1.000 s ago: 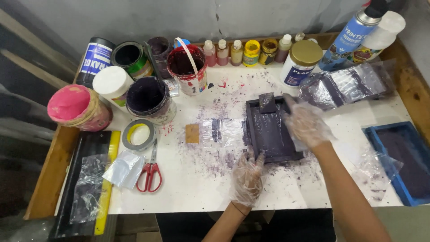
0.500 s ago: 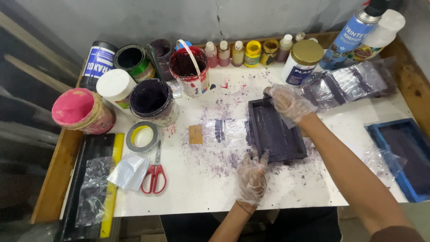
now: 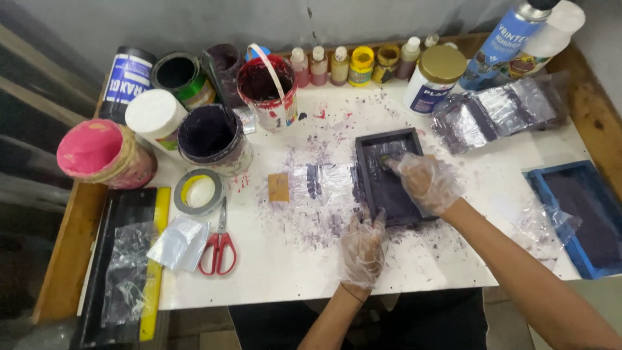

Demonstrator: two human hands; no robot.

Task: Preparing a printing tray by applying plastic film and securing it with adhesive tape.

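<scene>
A dark purple rectangular tray (image 3: 382,194) lies on the paint-speckled white table (image 3: 272,272). My left hand (image 3: 363,249), in a clear plastic glove, grips the tray's near left corner. My right hand (image 3: 424,183), also gloved, lies across the inside of the tray. Its fingertips press a small grey-green piece (image 3: 387,161) against the tray floor near the far left corner. What that piece is I cannot make out. A smeared clear film (image 3: 321,185) and a small tan square (image 3: 278,188) lie just left of the tray.
Open paint tubs (image 3: 210,136) (image 3: 265,87), small bottles (image 3: 337,65) and a white jar (image 3: 434,78) line the back. Tape roll (image 3: 197,192), red scissors (image 3: 219,246) and a yellow ruler (image 3: 154,272) lie at the left. Crumpled film (image 3: 499,113) and a blue tray (image 3: 583,217) sit at the right.
My right hand has come from the tray's far right corner down into the tray, fingertips now at its far left. My left hand has stayed on the near corner.
</scene>
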